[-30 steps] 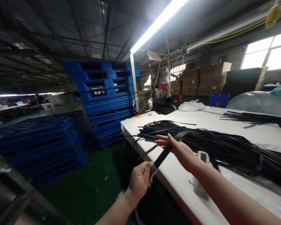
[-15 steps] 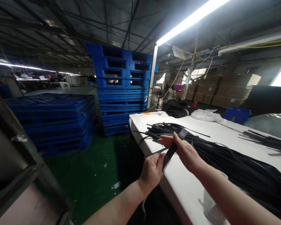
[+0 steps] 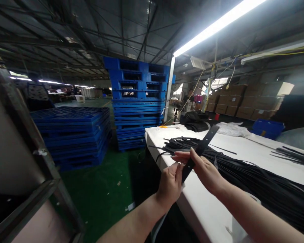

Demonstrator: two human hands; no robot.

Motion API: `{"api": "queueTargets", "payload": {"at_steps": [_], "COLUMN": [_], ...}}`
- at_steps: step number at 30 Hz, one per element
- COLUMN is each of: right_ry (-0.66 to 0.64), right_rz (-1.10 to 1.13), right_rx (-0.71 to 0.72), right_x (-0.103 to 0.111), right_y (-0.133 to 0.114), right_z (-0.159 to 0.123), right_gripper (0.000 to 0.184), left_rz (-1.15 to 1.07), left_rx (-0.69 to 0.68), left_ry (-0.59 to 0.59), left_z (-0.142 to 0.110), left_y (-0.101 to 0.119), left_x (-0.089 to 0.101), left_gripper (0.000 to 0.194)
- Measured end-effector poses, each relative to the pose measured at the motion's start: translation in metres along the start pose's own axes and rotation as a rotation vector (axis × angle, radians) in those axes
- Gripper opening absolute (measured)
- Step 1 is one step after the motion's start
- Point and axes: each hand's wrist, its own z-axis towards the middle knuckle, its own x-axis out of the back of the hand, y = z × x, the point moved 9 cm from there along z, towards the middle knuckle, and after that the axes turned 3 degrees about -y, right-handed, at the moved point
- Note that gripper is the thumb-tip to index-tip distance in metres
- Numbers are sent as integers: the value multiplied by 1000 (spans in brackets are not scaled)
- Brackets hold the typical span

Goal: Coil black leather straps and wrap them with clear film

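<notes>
A flat black strap (image 3: 207,139) with small holes along it slants up and away between my hands. Its lower end is gripped in my left hand (image 3: 169,184), fingers curled round it. Higher up, my right hand (image 3: 208,172) pinches the strap, its thumb on the near face and the other fingers behind. The strap's far end sticks out past my right hand over the white table (image 3: 197,207). Beneath and beyond my hands lies a large bundle of long black strips (image 3: 245,175), spread lengthwise on the tabletop.
Blue plastic pallets (image 3: 139,114) stand in a tall stack behind the table, with a lower pallet stack (image 3: 73,135) to the left. A metal frame (image 3: 49,170) is close on my left. Clear plastic (image 3: 228,129), a blue bin (image 3: 267,128) and cardboard boxes (image 3: 230,101) are at the right.
More of the strap now extends beyond my right hand, and its holes show. My right hand sits lower along it, closer to my left. The view has shifted slightly left and up.
</notes>
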Motion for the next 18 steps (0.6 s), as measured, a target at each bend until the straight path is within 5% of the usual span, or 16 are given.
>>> {"api": "queueTargets", "payload": {"at_steps": [3, 5, 9, 14, 18], "right_ry": [-35, -24, 16, 59, 100], "right_rz": [-83, -67, 21, 1, -34], "right_rx": [-1, -26, -50, 74, 123], "right_x": [-13, -7, 17, 48, 61], "right_y": [2, 5, 3, -22, -38], "right_z": [-8, -11, -15, -15, -15], "right_gripper": [70, 74, 71, 61, 66], "left_rz": [38, -64, -461, -616, -691], "left_rx": [-70, -13, 123, 296, 392], "left_ry": [61, -4, -286, -692, -621], "left_z": [12, 17, 14, -24, -34], "left_y": [22, 21, 2, -27, -28], "left_x": [5, -3, -36, -85, -93], "left_gripper": [47, 50, 62, 74, 75]}}
